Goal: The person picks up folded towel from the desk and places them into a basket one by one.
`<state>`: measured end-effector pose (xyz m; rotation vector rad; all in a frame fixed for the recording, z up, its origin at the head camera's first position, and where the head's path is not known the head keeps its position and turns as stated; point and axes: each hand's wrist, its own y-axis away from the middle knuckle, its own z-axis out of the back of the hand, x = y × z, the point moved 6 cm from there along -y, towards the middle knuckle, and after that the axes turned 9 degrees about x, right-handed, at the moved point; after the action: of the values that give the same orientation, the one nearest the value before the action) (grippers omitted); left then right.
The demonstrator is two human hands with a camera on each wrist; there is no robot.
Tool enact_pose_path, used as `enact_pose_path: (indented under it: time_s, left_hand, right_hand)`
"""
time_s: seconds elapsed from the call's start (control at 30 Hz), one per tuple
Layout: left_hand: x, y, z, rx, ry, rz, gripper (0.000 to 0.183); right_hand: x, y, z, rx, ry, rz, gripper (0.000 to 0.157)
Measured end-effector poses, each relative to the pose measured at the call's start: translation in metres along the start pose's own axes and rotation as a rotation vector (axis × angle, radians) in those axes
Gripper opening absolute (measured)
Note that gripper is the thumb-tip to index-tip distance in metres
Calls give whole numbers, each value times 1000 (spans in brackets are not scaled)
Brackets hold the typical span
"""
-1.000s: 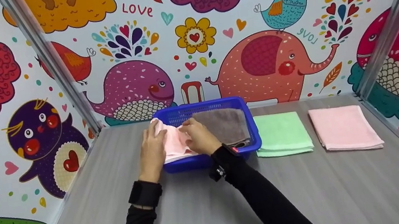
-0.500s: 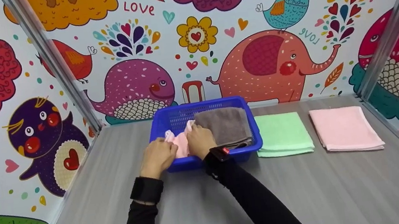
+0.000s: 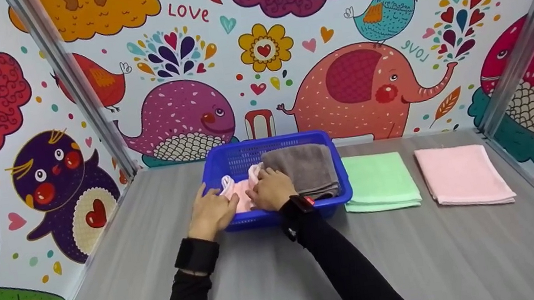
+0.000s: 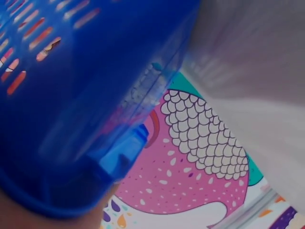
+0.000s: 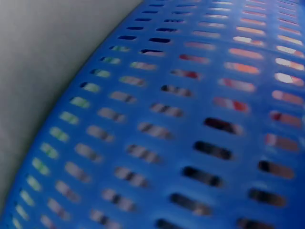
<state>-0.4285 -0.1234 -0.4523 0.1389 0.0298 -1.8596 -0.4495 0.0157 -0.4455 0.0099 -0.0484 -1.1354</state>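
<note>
A blue plastic basket [image 3: 283,216] holds a folded grey towel [image 3: 300,166] on its right and a pink towel [image 3: 242,194], bunched up at its edges, on its left. My left hand [image 3: 211,213] is at the basket's front left corner, fingers spread over the rim and thumb near the pink towel. My right hand [image 3: 272,189] rests on the pink towel's right side, beside the grey towel, with loosely bent fingers. In the left wrist view the basket wall [image 4: 62,119] hides most of the hand; in the right wrist view the slotted wall [image 5: 157,119] fills the picture.
To the right of the basket a folded green towel [image 3: 379,180] lies on the grey table [image 3: 284,282]. Farther right is a folded pink towel [image 3: 463,174]. A wall [image 3: 270,98] with cartoon animals stands close behind the basket, and metal posts [image 3: 78,87] rise at the corners.
Both hands have moved lower with the pink towel, which now sits down inside the basket. My left fingers have come off the towel and spread out; the right fingers have loosened.
</note>
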Motion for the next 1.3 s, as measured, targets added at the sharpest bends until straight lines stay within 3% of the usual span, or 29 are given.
enact_pose_path:
  time_s: [0.1, 0.2, 0.27, 0.33, 0.43, 0.6, 0.7, 0.77, 0.9, 0.97, 1.1, 1.3]
  left_hand:
    - [-2, 1, 1, -99, 26, -32, 57]
    - [-6, 5, 7, -270, 33, -79, 48]
    - [-9, 10, 9, -377, 30, -110, 43]
    - [-12, 14, 10, -434, 35, -131, 40]
    - [-16, 18, 7, -431, 48, -144, 42]
    - [-19, 20, 1, -384, 29, -128, 49]
    - [-19, 20, -1, -376, 24, -132, 48]
    - [-19, 21, -2, -387, 20, -138, 46]
    - [-19, 21, -2, -390, 19, -139, 44]
    - [-20, 20, -4, -380, 24, -137, 44]
    - [-19, 20, -6, -357, 37, -134, 42]
    - [-19, 21, -3, -364, 39, -147, 41]
  right_hand:
    - [-2, 3, 4, -150, -60, 45, 34]
    - [-4, 10, 12, -289, -123, 107, 25]
    - [-9, 15, 18, -356, -172, 138, 27]
    - [-21, 22, 28, -425, -227, 142, 28]
    - [-59, 37, 47, -532, -284, 78, 31]
    - [-158, 71, 59, -636, -428, -91, 30]
    - [-213, 94, 43, -555, -456, -171, 32]
    - [-239, 107, 24, -436, -438, -203, 37]
    - [-263, 128, -22, -171, -400, -201, 50]
    - [-267, 137, -39, -87, -400, -195, 52]
    - [-272, 145, -59, -50, -395, -173, 53]
    - [-265, 160, -61, -58, -403, -150, 54]
